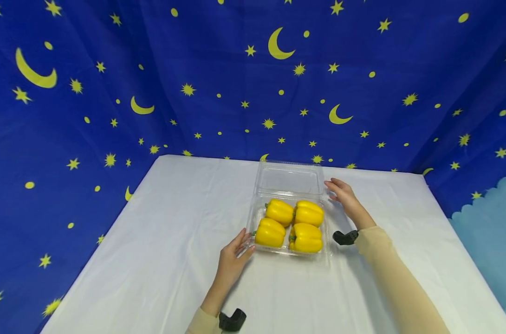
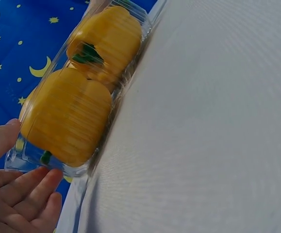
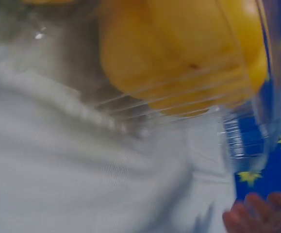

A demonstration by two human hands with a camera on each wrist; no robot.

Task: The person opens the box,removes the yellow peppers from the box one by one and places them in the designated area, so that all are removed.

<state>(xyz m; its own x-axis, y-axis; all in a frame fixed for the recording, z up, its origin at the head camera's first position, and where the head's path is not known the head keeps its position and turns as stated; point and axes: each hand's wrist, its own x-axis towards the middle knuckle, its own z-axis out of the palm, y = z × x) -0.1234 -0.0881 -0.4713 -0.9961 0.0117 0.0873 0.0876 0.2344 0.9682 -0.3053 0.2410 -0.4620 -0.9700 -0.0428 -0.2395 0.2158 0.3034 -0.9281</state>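
Observation:
A clear plastic clamshell container (image 1: 259, 250) sits on the white table with its lid (image 1: 290, 180) folded back toward the curtain. Inside its base are several yellow bell peppers (image 1: 279, 212) with green stems, arranged in two rows. My left hand (image 1: 231, 262) is at the front left corner, thumb and loosely extended fingers on either side; in the left wrist view, the thumb (image 2: 2, 138) touches the container's edge. Beside the lid's right edge is my right hand (image 1: 344, 195), fingers slightly bent and holding nothing. The right wrist view catches only its fingertips (image 3: 261, 213), apart from the container.
A white cloth (image 1: 186, 218) covers the table. Behind and to the left hangs a blue curtain (image 1: 219, 60) with yellow moons and stars. A light blue cloud shape (image 1: 493, 222) shows at the right. Each wrist wears a black camera mount (image 1: 232, 320).

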